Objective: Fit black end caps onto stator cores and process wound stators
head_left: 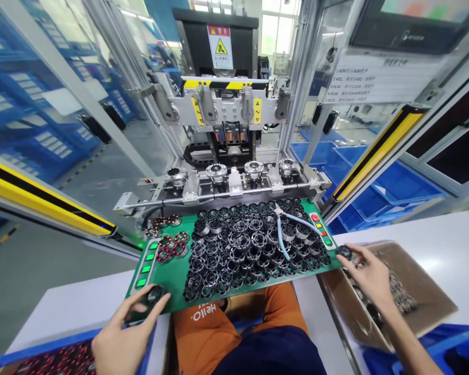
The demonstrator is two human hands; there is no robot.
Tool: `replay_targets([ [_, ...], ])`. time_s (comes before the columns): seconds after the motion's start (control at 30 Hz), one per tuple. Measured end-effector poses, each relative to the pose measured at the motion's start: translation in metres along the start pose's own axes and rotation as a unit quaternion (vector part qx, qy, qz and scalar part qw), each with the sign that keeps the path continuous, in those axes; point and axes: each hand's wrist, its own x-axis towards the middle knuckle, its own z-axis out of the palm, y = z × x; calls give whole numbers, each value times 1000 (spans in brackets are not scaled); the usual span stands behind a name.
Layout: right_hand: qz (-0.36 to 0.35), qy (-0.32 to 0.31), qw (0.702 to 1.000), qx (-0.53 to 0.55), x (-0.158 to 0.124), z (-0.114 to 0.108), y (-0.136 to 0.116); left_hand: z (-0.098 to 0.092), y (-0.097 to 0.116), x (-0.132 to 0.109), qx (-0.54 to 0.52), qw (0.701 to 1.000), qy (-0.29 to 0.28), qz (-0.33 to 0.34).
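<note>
- Green worktop: spread across the middle; clock positions below are read from its centre.
- Black ring cores: massed over the centre, stacked in more than one layer.
- Left hand: placed at eight o'clock; a first dark ring is clamped between thumb and fingers, over the worktop's near corner.
- Right hand: placed at three o'clock; a second dark ring is gripped between thumb and fingertips, at the worktop's edge.
- Pliers, blue-handled: laid on the cores between two and three o'clock, handles spread.
- Wound rings, red and copper: grouped at nine to ten o'clock, well apart from either hand.
- Left button panel, green-buttoned: set at nine o'clock, just beyond the left hand.
- Right button panel, red and green buttons among others: set between two and three o'clock.
- Metal holders, four: ranged in a row at twelve o'clock, beneath the machine head.
- Cardboard box: stood between three and four o'clock, beneath the right hand; small parts are contained.
- Blue bin: seen at eight o'clock, beyond the left hand; red-wound rings are held within.
</note>
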Motion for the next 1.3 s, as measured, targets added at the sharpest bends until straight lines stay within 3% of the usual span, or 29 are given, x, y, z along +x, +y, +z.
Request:
replay_targets([
  [0.07,-23,20,999,-11,18,-17,-13,-9,18,13,-67,997,16,-37],
  [0.13,-76,30,996,-30,42,-35,-34,-16,46,30,-150,988,28,-31],
  [0.2,-152,24,987,-41,71,-50,-62,-20,84,48,-200,979,27,22],
  [0.27,-219,-16,974,-47,104,-57,-94,-19,128,68,-211,973,-10,92],
  [0.37,-308,-94,945,-60,155,-51,-141,-10,199,100,-159,965,-67,196],
  [0.5,-323,-161,929,-78,222,-15,-193,32,288,147,-19,932,-148,330],
  [0.67,-297,-206,921,-142,291,49,-229,123,364,198,92,879,-187,429],
  [0.8,-293,-223,916,-162,327,94,-230,185,387,215,121,874,-194,429],
  [0.9,-294,-235,911,-169,341,118,-221,212,385,218,141,869,-210,426],
  [1.07,-315,-269,894,-171,351,139,-210,229,370,228,164,851,-259,427],
  [1.3,-361,-332,854,-172,363,138,-213,234,376,242,202,823,-289,445],
])
